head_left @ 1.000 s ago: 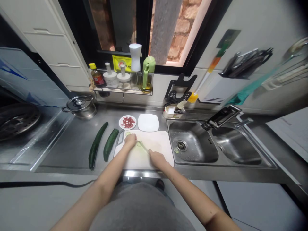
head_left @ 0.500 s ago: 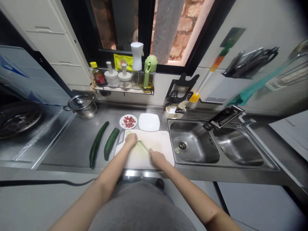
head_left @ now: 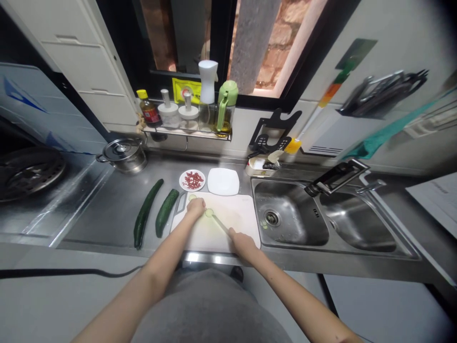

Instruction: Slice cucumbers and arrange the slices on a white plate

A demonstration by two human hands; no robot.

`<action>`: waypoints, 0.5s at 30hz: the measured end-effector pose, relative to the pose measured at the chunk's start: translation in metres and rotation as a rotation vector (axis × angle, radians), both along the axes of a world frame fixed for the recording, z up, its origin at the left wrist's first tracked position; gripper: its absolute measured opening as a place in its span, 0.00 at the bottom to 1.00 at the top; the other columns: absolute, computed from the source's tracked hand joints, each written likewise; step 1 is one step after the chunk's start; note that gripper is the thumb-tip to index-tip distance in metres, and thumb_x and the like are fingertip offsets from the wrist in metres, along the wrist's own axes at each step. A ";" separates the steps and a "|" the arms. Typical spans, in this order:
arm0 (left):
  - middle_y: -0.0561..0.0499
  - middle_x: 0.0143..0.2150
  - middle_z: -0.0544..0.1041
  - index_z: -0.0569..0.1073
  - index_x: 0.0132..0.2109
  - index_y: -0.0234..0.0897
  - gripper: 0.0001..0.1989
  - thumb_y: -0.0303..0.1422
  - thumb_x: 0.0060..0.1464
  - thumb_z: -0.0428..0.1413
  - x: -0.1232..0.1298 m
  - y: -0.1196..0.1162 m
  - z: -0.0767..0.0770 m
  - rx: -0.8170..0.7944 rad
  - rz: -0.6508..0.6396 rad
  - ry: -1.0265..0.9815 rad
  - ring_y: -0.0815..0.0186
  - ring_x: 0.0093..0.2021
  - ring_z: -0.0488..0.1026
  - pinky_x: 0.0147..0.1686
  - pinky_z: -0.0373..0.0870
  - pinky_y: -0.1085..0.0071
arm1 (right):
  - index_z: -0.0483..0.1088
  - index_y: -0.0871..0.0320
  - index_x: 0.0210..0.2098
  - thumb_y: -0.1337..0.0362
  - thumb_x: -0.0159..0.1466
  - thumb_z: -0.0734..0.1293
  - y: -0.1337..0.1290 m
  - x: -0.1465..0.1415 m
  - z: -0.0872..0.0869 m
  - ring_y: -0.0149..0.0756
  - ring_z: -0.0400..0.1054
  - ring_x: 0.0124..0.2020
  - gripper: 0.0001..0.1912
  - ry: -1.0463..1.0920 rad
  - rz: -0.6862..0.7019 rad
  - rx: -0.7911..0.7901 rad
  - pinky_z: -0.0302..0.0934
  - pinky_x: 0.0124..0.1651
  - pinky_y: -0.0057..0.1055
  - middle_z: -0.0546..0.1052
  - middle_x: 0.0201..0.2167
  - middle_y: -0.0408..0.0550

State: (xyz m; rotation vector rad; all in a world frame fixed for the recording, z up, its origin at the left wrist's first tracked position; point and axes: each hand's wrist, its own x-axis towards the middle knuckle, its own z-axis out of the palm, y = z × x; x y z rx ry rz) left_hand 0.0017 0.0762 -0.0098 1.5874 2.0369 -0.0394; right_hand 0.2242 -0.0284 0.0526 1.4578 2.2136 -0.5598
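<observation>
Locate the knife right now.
In the head view, the knife is in the right hand, over the white cutting board, tip beside a pale green slice.

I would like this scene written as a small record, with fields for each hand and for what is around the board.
Left hand: curled over the cutting board; what it grips is hidden
Right hand: holds a knife, tip near a pale green slice
Left of board: two cucumbers
Behind board: round plate with red pieces; squarish white plate
Right of board: steel sink
</observation>
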 end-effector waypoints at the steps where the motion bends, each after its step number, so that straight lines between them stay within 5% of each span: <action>1: 0.45 0.46 0.77 0.74 0.42 0.41 0.10 0.33 0.50 0.57 0.000 0.000 0.000 0.000 0.000 -0.001 0.60 0.47 0.74 0.42 0.67 0.70 | 0.57 0.58 0.52 0.71 0.65 0.54 0.000 0.000 0.000 0.41 0.73 0.42 0.15 -0.001 0.002 0.001 0.60 0.37 0.30 0.76 0.39 0.58; 15: 0.45 0.46 0.77 0.74 0.40 0.40 0.09 0.34 0.49 0.58 -0.001 0.001 -0.001 0.000 -0.013 -0.003 0.59 0.47 0.74 0.42 0.68 0.70 | 0.58 0.59 0.52 0.72 0.66 0.51 0.015 -0.019 -0.006 0.40 0.73 0.40 0.16 0.030 0.000 0.038 0.62 0.37 0.31 0.76 0.40 0.58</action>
